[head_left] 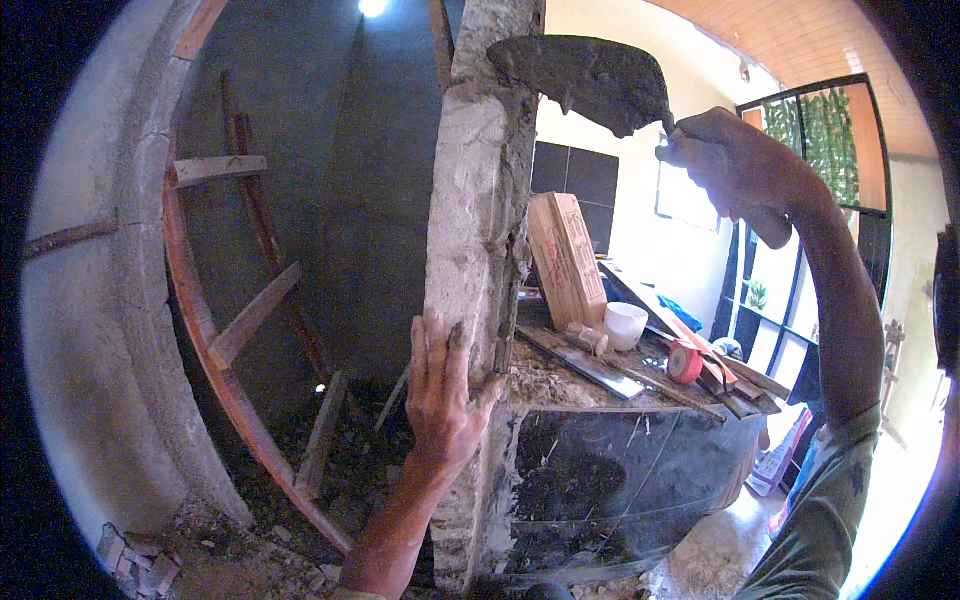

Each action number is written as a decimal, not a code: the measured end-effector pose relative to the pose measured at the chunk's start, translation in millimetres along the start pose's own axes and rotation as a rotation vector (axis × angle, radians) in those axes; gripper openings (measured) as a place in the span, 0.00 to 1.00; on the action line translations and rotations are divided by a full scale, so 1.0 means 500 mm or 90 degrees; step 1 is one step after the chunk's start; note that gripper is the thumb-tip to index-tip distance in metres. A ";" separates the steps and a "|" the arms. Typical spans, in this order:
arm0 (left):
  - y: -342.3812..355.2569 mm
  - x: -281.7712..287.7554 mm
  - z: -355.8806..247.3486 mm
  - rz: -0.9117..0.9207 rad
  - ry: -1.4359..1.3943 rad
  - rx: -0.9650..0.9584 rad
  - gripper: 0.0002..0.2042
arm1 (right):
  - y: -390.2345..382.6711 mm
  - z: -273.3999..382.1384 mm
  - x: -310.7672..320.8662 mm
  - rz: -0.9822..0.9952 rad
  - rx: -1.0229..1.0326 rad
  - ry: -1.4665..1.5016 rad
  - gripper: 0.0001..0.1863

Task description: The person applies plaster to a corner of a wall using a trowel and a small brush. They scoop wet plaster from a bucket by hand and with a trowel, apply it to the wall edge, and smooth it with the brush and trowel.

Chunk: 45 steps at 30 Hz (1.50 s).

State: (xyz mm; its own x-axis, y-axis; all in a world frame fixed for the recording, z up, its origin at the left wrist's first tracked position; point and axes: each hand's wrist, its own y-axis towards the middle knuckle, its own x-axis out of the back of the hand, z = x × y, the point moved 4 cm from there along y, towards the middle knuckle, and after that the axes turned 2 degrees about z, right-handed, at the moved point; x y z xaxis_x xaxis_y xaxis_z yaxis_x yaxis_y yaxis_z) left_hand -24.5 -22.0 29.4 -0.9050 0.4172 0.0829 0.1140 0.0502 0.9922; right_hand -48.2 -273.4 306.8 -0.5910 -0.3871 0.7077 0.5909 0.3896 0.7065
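Note:
A rough, partly plastered wall edge [468,200] rises upright in the middle. My left hand [445,405] rests against its lower part with the fingers stretched upward and the thumb apart, holding nothing. At the upper right my right hand [735,165] is closed round the handle of a trowel [590,80]. The trowel's dark, broad blade is raised and reaches left across the top of the wall edge, with uneven lumps along its lower side. Whether the blade presses on the wall cannot be told.
Right of the wall edge, a dirty counter [560,385] bears a long cardboard box [568,255], a white cup [625,325], a red tape roll [684,362] and wood strips. On the left, a wooden frame [215,330] leans in a dark opening, with rubble [140,565] on the ground.

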 end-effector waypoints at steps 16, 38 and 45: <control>0.001 0.003 0.001 -0.017 -0.015 -0.024 0.40 | -0.095 -0.045 -0.132 0.019 0.081 0.261 0.18; -0.008 -0.019 0.011 -0.002 -0.019 -0.015 0.41 | -0.120 -0.041 -0.160 -0.025 0.221 -0.007 0.13; -0.006 -0.019 0.006 -0.009 -0.027 -0.026 0.42 | -0.156 -0.047 -0.198 0.130 0.031 0.284 0.15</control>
State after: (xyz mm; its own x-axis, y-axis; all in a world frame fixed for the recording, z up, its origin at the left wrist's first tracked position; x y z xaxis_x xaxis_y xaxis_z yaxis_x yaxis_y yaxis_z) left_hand -14.9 -23.5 25.3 -0.8884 0.4544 0.0657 0.0841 0.0203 0.9963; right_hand -22.9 -285.1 181.7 -0.1670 -0.6143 0.7712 0.6380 0.5290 0.5596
